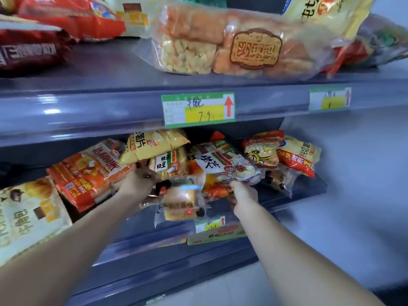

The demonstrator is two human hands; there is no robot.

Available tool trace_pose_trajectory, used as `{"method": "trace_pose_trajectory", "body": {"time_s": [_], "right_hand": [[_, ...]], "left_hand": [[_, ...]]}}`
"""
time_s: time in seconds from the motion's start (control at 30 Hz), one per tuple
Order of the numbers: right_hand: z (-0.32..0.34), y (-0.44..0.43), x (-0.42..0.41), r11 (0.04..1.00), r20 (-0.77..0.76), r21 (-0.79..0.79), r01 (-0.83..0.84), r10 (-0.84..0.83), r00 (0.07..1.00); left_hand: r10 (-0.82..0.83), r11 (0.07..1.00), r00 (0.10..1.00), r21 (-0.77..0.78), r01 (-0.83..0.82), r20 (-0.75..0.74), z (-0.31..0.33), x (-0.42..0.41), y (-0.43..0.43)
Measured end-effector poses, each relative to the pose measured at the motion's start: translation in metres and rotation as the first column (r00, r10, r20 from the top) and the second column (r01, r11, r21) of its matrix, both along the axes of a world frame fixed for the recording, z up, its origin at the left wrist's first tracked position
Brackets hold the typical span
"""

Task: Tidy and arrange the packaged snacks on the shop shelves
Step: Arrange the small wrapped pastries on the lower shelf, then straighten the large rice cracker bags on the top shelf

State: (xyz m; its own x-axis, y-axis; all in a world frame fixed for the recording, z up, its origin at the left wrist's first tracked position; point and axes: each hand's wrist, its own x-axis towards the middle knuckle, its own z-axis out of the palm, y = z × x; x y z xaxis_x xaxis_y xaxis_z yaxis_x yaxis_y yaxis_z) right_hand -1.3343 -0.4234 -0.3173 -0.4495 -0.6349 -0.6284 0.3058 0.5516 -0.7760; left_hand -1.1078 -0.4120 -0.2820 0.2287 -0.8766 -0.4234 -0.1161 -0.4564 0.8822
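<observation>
Upper shelf (106,69) gap; snack packs (88,173) crowd below.

A green-bordered paper price label (198,109) bore a yellow panel, handwritten black figures and a red upward arrow. Well to its right was a second green and yellow price label (329,98), too blurred to read. Lower down sat a smaller label of the same kind (210,224). A plain pale wall (357,164) stood at the right, with pale grey floor tiles (223,288) below.

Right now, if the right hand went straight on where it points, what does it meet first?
Probably the white cracker pack just ahead of the right hand; they may already touch, depth is unclear.
</observation>
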Motion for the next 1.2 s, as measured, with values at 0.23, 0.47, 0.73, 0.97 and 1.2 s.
{"method": "trace_pose_trajectory", "body": {"time_s": [0.23,0.47,0.73,0.97,1.2], "right_hand": [[0.081,-0.011,-0.007,0.866,-0.509,-0.485,-0.124,-0.163,0.845],[0.089,-0.021,-0.043,0.739,-0.549,-0.663,-0.119,-0.372,0.749],[0.087,-0.032,-0.068,0.701,-0.397,-0.713,0.025,-0.434,0.809],[0.089,-0.044,-0.071,0.7,-0.214,-0.692,0.175,-0.43,0.877],[0.088,-0.039,-0.053,0.774,0.0,-0.58,0.255,-0.312,0.95]], "left_hand": [[0.163,0.985,0.986,-0.058,-0.164,-0.02,0.006,-0.027,0.001],[0.148,0.988,0.989,-0.048,-0.148,-0.016,-0.001,-0.053,-0.006],[0.118,0.992,0.993,0.051,-0.118,-0.008,-0.017,-0.082,-0.043],[0.055,0.985,0.933,0.171,0.007,-0.357,-0.032,-0.088,-0.046],[0.05,0.996,0.901,0.086,-0.014,-0.432,-0.006,-0.09,-0.045]]}}
